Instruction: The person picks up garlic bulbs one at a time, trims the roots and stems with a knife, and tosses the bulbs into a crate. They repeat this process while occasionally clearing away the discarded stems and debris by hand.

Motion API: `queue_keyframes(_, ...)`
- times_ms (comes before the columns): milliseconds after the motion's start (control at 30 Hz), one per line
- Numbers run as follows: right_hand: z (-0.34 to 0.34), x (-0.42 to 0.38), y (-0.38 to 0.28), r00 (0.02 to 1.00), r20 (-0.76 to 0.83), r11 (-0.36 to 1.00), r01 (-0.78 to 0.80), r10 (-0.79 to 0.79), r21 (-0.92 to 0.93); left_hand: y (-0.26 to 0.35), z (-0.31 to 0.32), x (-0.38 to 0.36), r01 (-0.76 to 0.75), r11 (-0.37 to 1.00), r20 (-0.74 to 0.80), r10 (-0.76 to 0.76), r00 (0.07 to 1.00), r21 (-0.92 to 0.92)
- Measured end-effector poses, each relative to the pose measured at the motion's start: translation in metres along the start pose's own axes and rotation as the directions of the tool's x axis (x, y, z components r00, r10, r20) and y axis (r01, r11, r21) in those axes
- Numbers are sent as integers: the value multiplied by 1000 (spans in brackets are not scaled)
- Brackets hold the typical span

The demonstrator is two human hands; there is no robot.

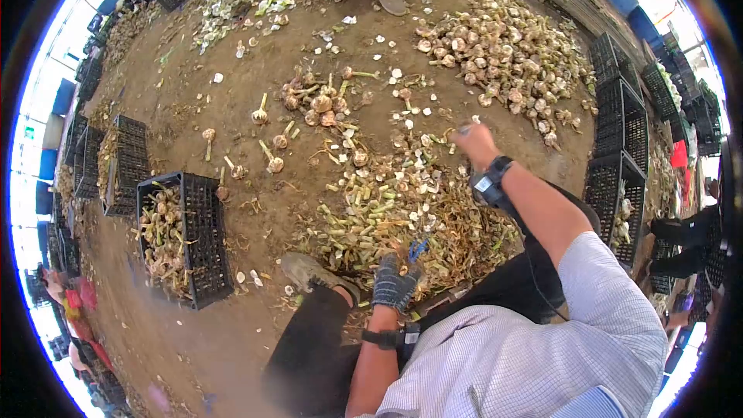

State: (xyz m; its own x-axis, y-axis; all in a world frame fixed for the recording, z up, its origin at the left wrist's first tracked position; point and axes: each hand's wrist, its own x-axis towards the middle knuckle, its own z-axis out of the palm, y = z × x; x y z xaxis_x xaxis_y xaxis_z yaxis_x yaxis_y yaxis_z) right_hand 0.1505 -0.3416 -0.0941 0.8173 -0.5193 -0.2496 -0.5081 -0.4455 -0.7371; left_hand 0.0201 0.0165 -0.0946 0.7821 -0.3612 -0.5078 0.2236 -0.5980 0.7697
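Note:
My left hand [395,286], in a grey glove, is closed at the near edge of a heap of cut stalks and husks [364,220]. A small brownish thing shows between its fingers, too unclear to name. A blue object [418,249] lies just beyond the fingertips. Bare and smeared by motion, my right hand [476,145] is above the ground right of the scraps; its fingers are not clear. Past the scraps lies a small group of garlic bulbs [321,101], with single bulbs [275,162] to its left.
A black crate [207,240] of stalked garlic stands at the left, more crates [128,159] behind it. A large garlic pile [518,58] lies at the upper right beside stacked black crates [619,120]. Another person's foot [392,1] is at the top. My shoe [313,272] borders the scraps.

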Motion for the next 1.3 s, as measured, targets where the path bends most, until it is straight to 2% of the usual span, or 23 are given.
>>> queue_keyframes(33, 23, 4, -7, 987, 156, 993, -14, 33, -119, -2, -3, 1, 51, 999, 32, -51, 998, 1)
queue_keyframes(100, 81, 15, -10, 960, 228, 942, 218, -161, -253, -9, -5, 4, 155, 988, 96, -155, 983, 2)
queue_keyframes(133, 104, 17, -22, 941, 307, 937, 230, -144, -262, -20, -3, 4, 105, 963, 96, -83, 992, -248)
queue_keyframes(200, 147, 26, -42, 883, 439, 904, 314, -167, -289, -62, 16, 7, 244, 955, 93, -231, 968, -169)
queue_keyframes(267, 186, 35, -57, 814, 545, 879, 397, -203, -265, -57, 9, 4, 296, 929, 60, -290, 955, -221)
queue_keyframes(367, 239, 53, -60, 713, 631, 790, 561, -306, -249, -58, -1, 2, 275, 916, 79, -263, 962, -293)
queue_keyframes(400, 255, 55, -55, 670, 671, 728, 626, -318, -280, -40, -12, 3, 333, 910, 128, -310, 942, -249)
queue_keyframes(467, 273, 58, -43, 584, 744, 580, 745, -326, -331, -34, -20, 3, 394, 848, 119, -377, 919, -355)
queue_keyframes(533, 269, 48, -39, 590, 740, 558, 750, -322, -356, -50, -10, 4, 429, 780, 116, -425, 898, -456)
queue_keyframes(600, 257, 36, -37, 596, 713, 542, 761, -369, -356, -67, 1, 2, 411, 605, 133, -449, 883, -682)
queue_keyframes(700, 206, 5, -72, 686, 714, 875, 423, -139, -236, -80, 11, -2, 312, 603, 56, -404, 913, -734)
queue_keyframes(733, 192, -9, -73, 724, 662, 894, 409, -194, -185, -58, 2, 2, 214, 785, -74, -312, 947, -581)
queue_keyframes(767, 177, -22, -75, 707, 699, 951, 278, -107, -136, -37, -9, 1, 184, 827, -84, -267, 960, -531)
queue_keyframes(800, 145, -41, -104, 674, 739, 986, 136, -23, -94, -2, -28, 3, 150, 865, -94, -221, 971, -479)
queue_keyframes(833, 122, -57, -119, 626, 778, 998, -13, 56, -61, -4, -24, 5, 57, 809, -195, -209, 958, -584)
queue_keyframes(867, 128, -64, -89, 596, 803, 999, -45, 11, 19, -15, -16, 8, -51, 741, -295, -202, 934, -670)
queue_keyframes(933, 101, -100, -99, 583, 812, 942, -256, -28, 216, 7, -19, 6, -186, 620, -346, -147, 927, -762)
queue_keyframes(967, 86, -122, -107, 578, 815, 882, -358, -48, 306, 22, -25, -2, -195, 582, -302, -91, 949, -789)
queue_keyframes(1000, 72, -142, -117, 583, 806, 847, -376, -99, 376, 36, -30, -6, -199, 558, -266, -42, 963, -806)
queue_keyframes(1100, 42, -182, -129, 624, 767, 898, -237, -153, 371, 67, -36, -22, -179, 513, -163, 77, 984, -840)
queue_keyframes(1133, 27, -193, -138, 643, 754, 911, -220, -132, 348, 76, -39, -33, -142, 415, -130, 57, 990, -899)
queue_keyframes(1233, 3, -215, -133, 751, 615, 958, 81, -241, 276, 70, -36, -46, -311, 641, -167, 277, 946, -701)
queue_keyframes(1300, -17, -236, -123, 763, 500, 913, 336, -409, 232, 71, -31, -51, -332, 699, -158, 303, 940, -633)
